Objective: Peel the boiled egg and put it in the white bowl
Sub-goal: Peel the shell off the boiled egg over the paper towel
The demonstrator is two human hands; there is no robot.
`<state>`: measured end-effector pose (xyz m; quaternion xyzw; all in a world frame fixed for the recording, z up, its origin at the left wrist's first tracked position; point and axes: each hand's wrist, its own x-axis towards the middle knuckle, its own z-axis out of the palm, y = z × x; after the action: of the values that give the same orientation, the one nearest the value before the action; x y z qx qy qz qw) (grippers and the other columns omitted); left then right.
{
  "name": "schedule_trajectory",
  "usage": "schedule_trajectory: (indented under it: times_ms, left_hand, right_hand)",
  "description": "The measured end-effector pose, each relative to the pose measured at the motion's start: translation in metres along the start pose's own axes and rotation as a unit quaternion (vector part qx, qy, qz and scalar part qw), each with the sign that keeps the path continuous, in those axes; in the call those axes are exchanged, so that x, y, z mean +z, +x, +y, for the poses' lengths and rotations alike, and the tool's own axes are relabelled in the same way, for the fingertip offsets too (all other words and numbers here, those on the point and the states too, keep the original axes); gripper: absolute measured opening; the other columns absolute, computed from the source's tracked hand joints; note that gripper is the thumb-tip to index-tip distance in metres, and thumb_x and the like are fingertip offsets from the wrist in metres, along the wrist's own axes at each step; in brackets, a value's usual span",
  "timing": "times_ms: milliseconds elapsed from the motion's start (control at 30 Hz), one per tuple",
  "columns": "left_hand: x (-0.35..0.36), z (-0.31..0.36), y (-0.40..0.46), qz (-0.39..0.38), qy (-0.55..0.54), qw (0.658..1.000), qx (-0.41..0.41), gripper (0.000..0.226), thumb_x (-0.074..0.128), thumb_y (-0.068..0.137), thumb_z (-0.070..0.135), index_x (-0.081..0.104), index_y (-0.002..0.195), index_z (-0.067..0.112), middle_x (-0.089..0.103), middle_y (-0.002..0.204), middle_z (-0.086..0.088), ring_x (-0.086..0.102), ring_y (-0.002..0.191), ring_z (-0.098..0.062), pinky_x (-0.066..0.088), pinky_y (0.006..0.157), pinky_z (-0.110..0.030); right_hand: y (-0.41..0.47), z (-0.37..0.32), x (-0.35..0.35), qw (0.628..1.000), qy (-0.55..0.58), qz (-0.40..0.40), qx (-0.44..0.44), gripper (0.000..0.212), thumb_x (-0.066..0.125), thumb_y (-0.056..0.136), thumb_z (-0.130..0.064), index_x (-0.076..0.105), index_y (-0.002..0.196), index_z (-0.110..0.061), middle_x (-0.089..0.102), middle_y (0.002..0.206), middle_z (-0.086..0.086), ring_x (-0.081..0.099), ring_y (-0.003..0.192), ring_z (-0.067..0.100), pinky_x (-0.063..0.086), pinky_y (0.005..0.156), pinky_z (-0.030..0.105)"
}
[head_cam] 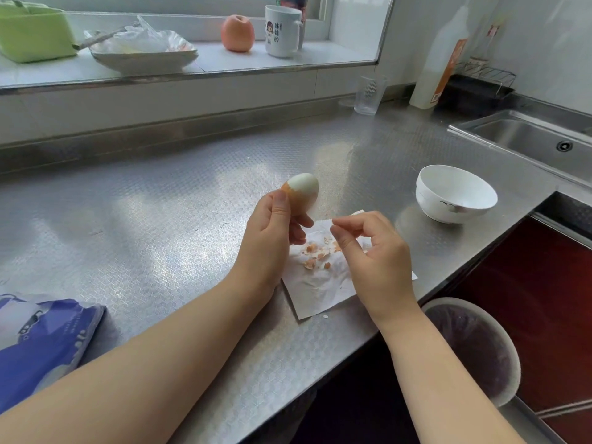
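- Two hands work above the counter [160,200], the biggest surface, with the bowl [456,193] empty, well right of them.
- Tissue [320,283] under the hands catches shell bits [315,254]; a careless flick could scatter them onto the counter.
- Left hand [272,232] grips the egg [302,195] upright, top bared, shell lower down; wet white may slip.
- Right hand [371,248] pinches its fingertips together; whether shell is between them cannot be made out.

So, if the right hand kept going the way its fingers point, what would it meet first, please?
Most likely the egg held in the left hand; the right hand points up-left at it, though depth is unclear.
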<state>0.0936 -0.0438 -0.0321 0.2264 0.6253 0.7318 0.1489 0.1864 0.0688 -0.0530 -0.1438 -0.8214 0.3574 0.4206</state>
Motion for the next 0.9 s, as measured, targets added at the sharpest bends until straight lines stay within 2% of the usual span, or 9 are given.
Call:
schedule_trajectory:
  times_ms: [167,233,300,433,533,600,667,767,900]
  left_hand:
    - [0.0,-0.0001,-0.0006,-0.01,0.006,1.0,0.002,0.042,0.029,0.105,0.033,0.058,0.114,0.003,0.063,0.078,0.0,0.054,0.068,-0.015,0.051,0.071,-0.03]
    - [-0.0002,0.0,-0.0008,-0.011,0.006,1.0,0.0,0.042,0.029,0.105,0.033,0.058,0.114,0.004,0.064,0.079,-0.001,0.054,0.068,-0.015,0.051,0.071,-0.03]
    - [-0.0002,-0.0001,-0.0006,-0.009,0.005,1.0,-0.001,0.042,0.029,0.105,0.033,0.058,0.114,0.004,0.064,0.078,-0.001,0.054,0.066,-0.014,0.05,0.07,-0.03]
    - [-0.0005,-0.0002,-0.0002,-0.009,-0.001,1.0,-0.003,0.042,0.03,0.104,0.034,0.058,0.113,0.004,0.063,0.077,0.0,0.054,0.067,-0.014,0.05,0.07,-0.032]
    - [0.0004,0.0009,-0.001,-0.027,0.002,1.0,-0.008,0.042,0.031,0.104,0.034,0.058,0.112,0.003,0.063,0.076,-0.001,0.053,0.065,-0.012,0.049,0.067,-0.026]
    - [0.0016,0.0005,-0.0014,-0.048,0.017,0.999,-0.011,0.042,0.031,0.104,0.033,0.06,0.112,0.003,0.064,0.076,-0.001,0.054,0.063,-0.01,0.048,0.065,-0.023]
    - [0.0031,-0.0004,-0.0022,-0.072,0.031,0.997,-0.011,0.042,0.031,0.104,0.032,0.06,0.114,0.003,0.065,0.077,-0.001,0.054,0.063,-0.01,0.048,0.064,-0.022]
    - [0.0057,-0.0012,-0.0049,-0.105,0.037,0.994,-0.007,0.037,0.033,0.104,0.029,0.057,0.107,0.002,0.064,0.075,0.002,0.054,0.061,-0.007,0.046,0.061,-0.02]
    - [0.0062,-0.0004,-0.0073,-0.127,0.034,0.991,-0.011,0.032,0.036,0.103,0.03,0.056,0.107,0.005,0.063,0.077,0.001,0.055,0.06,-0.004,0.046,0.06,-0.019]
  right_hand:
    - [-0.0012,-0.0028,-0.0008,0.999,0.007,-0.003,0.044,0.026,0.076,0.08,-0.025,0.051,0.073,-0.029,0.056,0.074,-0.012,0.053,0.075,0.005,0.038,0.072,0.01]
    - [-0.0004,-0.0015,0.0002,0.999,-0.017,-0.005,0.031,0.039,0.074,0.08,-0.018,0.039,0.069,-0.031,0.046,0.069,-0.013,0.045,0.069,0.006,0.035,0.067,0.014]
    - [-0.0004,-0.0005,0.0011,0.999,-0.043,-0.012,-0.004,0.04,0.064,0.079,-0.003,0.036,0.068,-0.029,0.043,0.07,-0.013,0.043,0.071,0.008,0.033,0.068,0.018]
    - [-0.0005,-0.0013,0.0024,0.996,-0.057,-0.023,-0.064,0.023,0.058,0.075,0.004,0.055,0.083,-0.017,0.054,0.091,-0.008,0.048,0.092,0.011,0.038,0.086,0.02]
    - [-0.002,-0.0049,0.0009,0.992,-0.065,0.038,-0.105,0.013,0.061,0.09,-0.014,0.068,0.101,-0.014,0.062,0.082,-0.008,0.054,0.084,0.011,0.043,0.084,0.025]
    - [-0.0024,-0.0068,0.0005,0.986,-0.06,0.081,-0.134,0.021,0.052,0.096,-0.014,0.067,0.109,-0.009,0.062,0.075,-0.004,0.056,0.075,0.016,0.044,0.08,0.027]
    - [-0.0006,-0.0075,0.0024,0.98,-0.074,0.097,-0.156,0.026,0.049,0.096,-0.008,0.064,0.117,-0.004,0.059,0.081,0.004,0.053,0.077,0.021,0.042,0.081,0.024]
    - [0.004,-0.0066,0.0049,0.976,-0.106,0.094,-0.168,0.027,0.058,0.094,-0.015,0.065,0.119,-0.011,0.054,0.095,0.012,0.051,0.086,0.026,0.039,0.087,0.02]
    - [0.0035,-0.0062,0.0048,0.975,-0.108,0.097,-0.169,0.022,0.065,0.09,-0.018,0.07,0.111,-0.015,0.054,0.097,0.01,0.053,0.087,0.028,0.046,0.081,0.028]
